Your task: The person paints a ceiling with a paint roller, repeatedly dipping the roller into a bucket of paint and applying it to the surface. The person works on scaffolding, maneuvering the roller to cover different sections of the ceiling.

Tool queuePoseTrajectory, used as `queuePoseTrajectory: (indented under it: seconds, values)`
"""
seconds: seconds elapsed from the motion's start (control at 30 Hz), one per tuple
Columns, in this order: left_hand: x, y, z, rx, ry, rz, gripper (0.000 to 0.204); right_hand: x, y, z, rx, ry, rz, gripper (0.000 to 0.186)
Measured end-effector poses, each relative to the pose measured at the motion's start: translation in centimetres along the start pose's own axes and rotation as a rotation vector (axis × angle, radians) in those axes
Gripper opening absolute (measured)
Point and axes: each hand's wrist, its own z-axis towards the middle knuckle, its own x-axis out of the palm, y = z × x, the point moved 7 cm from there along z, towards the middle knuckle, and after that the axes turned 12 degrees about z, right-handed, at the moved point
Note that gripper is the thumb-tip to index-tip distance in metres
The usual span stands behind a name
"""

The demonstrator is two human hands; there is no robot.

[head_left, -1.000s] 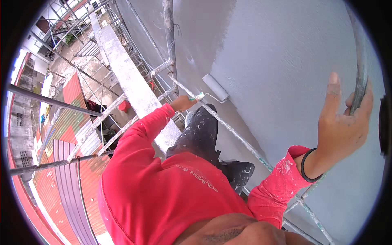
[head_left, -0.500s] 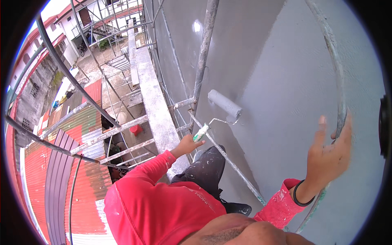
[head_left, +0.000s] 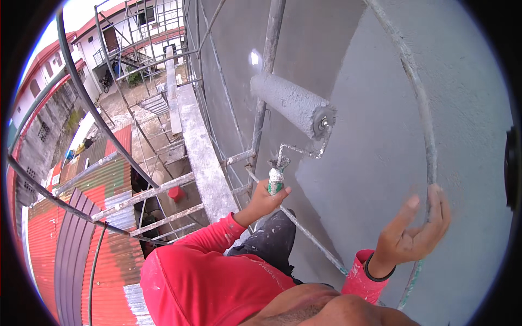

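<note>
My left hand (head_left: 263, 201) is closed around the green and white handle of a paint roller (head_left: 293, 103). The roller's thick sleeve is coated in grey paint and raised in front of the wall (head_left: 375, 136), apparently off its surface. Lighter grey covers the wall's right part, darker grey its left. At the right, my right hand (head_left: 410, 233) rests against a curved scaffold pole (head_left: 416, 81). Its thumb stands away from the pole and its fingers are loosely bent beside it; part of the pole is hidden behind this hand.
A narrow plank (head_left: 204, 146) runs along the scaffold at my left. An upright pole (head_left: 266, 60) and a diagonal brace (head_left: 310, 233) stand between me and the wall. Far below lie rusty red roofing sheets (head_left: 111, 244) and a red bucket (head_left: 176, 193).
My left hand has raised the roller toward me, so it looks larger and higher. My right hand has shifted left in the picture along with the pole, its fingers bending more.
</note>
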Motion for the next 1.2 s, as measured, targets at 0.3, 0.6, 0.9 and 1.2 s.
queuePoseTrajectory:
  seconds: [0.3, 0.6, 0.9, 1.2]
  values:
    - [6.6, -2.3, -4.0, 0.196, 0.02, -0.02, 0.013, 13.1, 2.2, -18.1, 0.804, 0.738, 0.869, 0.054]
    - [8.8, -0.7, -5.3, 0.343, 0.289, 0.058, 0.031, 11.8, 2.6, -22.9, 0.831, 0.52, 0.918, 0.04]
    - [9.7, -8.7, -6.8, 0.235, 1.155, 0.608, 0.023, 8.1, -1.3, -23.2, 0.946, 0.462, 0.633, 0.026]
    - [14.1, -24.9, -2.9, 0.327, 0.454, -0.471, 0.065, 7.9, -1.1, -28.8, 1.072, 0.649, 0.652, 0.031]
